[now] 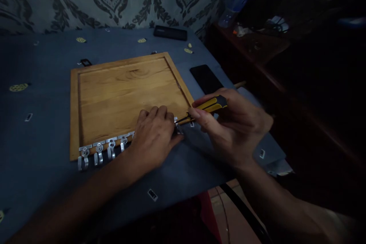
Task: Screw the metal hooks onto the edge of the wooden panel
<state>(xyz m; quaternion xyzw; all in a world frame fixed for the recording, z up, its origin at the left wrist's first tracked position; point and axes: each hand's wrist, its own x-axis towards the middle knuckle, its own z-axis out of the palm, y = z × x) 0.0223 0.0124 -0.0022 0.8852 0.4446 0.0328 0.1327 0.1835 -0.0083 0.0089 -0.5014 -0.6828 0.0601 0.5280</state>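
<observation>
A framed wooden board [128, 91] lies flat on a blue-grey table cover. Along its near edge runs a row of silver metal hooks [98, 152], fixed on a strip. My left hand [156, 137] rests over the right part of this row, fingers bent on the board's edge and thumb beside the rightmost hook [178, 127]. In my right hand [234, 129] is a yellow and black screwdriver [210, 105], pinched by its handle. Its shaft points left and down, with the tip at the rightmost hook's plate. What lies under my left palm is hidden.
A black phone [206, 78] lies right of the board, and a dark flat case [170, 32] is near the patterned wall. A small black piece [85, 62] touches the board's far edge. Dark wooden furniture [265, 72] with a plastic bottle [233, 9] stands at right.
</observation>
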